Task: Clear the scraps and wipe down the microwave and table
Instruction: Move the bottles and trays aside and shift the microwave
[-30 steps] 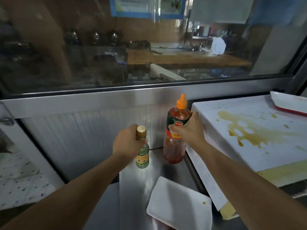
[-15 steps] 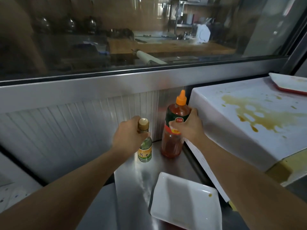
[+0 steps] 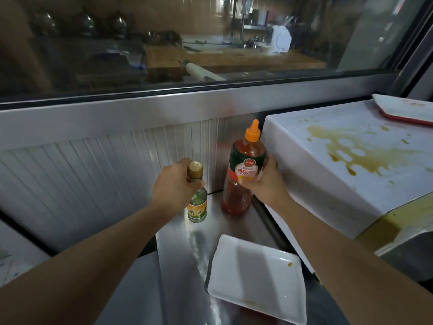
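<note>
Both bottles sit a little closer to the ribbed back panel than a moment ago, the hands gripping them as before and the view tipped further down. The left hand (image 3: 174,184) curls around the neck of the small glass bottle (image 3: 197,202), just under its gold cap, and the bottle stands upright on the steel table (image 3: 180,266). The right hand (image 3: 266,182) wraps its fingers around the label of the tall red sauce bottle (image 3: 243,174) with the orange nozzle, upright and just beside the small one. That sauce bottle stands against the left side of the white microwave (image 3: 311,181), whose top carries a wide brown spill (image 3: 356,151) and scattered drops. A red-edged white tray (image 3: 407,110) rests on the microwave's far right corner. Nearer the person, a white rectangular plate (image 3: 257,277) lies on the table with a small brown spot at its right rim. Behind everything runs the ribbed metal panel (image 3: 93,170) under a glass window (image 3: 164,43).
</note>
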Action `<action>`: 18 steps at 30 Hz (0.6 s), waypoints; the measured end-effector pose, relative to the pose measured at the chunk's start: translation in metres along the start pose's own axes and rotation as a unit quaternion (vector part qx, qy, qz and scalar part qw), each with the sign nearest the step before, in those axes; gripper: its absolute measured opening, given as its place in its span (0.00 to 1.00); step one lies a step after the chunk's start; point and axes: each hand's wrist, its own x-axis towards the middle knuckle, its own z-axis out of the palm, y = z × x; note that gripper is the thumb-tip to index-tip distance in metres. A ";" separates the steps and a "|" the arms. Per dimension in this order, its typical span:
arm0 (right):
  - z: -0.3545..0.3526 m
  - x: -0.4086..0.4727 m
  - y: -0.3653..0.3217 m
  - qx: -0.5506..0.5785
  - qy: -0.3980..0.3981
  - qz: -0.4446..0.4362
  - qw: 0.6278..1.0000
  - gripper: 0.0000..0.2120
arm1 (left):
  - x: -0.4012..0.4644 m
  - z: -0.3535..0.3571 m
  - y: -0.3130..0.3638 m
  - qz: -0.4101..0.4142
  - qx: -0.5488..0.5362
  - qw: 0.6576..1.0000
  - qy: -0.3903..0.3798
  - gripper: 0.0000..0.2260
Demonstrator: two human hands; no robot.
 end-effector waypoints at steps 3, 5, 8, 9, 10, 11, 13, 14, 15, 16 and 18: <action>0.009 -0.014 0.013 -0.056 -0.015 0.046 0.997 0.37 | -0.001 0.001 -0.001 0.001 0.016 1.000 0.000 0.09; 0.019 -0.019 0.025 -0.078 -0.028 0.099 0.992 0.35 | 0.000 0.003 -0.003 0.004 0.028 1.000 0.006 0.09; 0.037 -0.021 0.038 -0.116 -0.040 0.128 0.984 0.37 | 0.005 0.006 -0.008 0.014 0.031 0.999 0.016 0.09; 0.043 -0.020 0.041 -0.120 -0.037 0.128 0.984 0.37 | 0.008 0.007 -0.010 0.017 0.028 0.999 0.017 0.09; 0.049 -0.019 0.045 -0.116 -0.030 0.129 0.984 0.37 | 0.011 0.008 -0.012 0.017 0.025 0.999 0.017 0.09; 0.054 -0.018 0.048 -0.108 -0.017 0.131 0.985 0.37 | 0.013 0.010 -0.014 0.017 0.024 0.999 0.018 0.09; 0.062 -0.014 0.052 -0.095 0.021 0.140 0.985 0.37 | 0.019 0.014 -0.019 0.017 0.020 0.999 0.020 0.10; 0.064 -0.012 0.054 -0.091 0.039 0.144 0.985 0.36 | 0.021 0.016 -0.021 0.014 0.015 1.000 0.020 0.10; 0.067 -0.009 0.056 -0.089 0.055 0.145 0.984 0.35 | 0.023 0.018 -0.023 0.011 0.008 1.000 0.020 0.11; 0.068 -0.007 0.058 -0.089 0.067 0.142 0.984 0.34 | 0.024 0.020 -0.026 0.010 0.003 1.000 0.018 0.11; 0.069 -0.003 0.060 -0.093 0.079 0.137 0.983 0.32 | 0.026 0.024 -0.030 0.013 0.006 1.000 0.016 0.10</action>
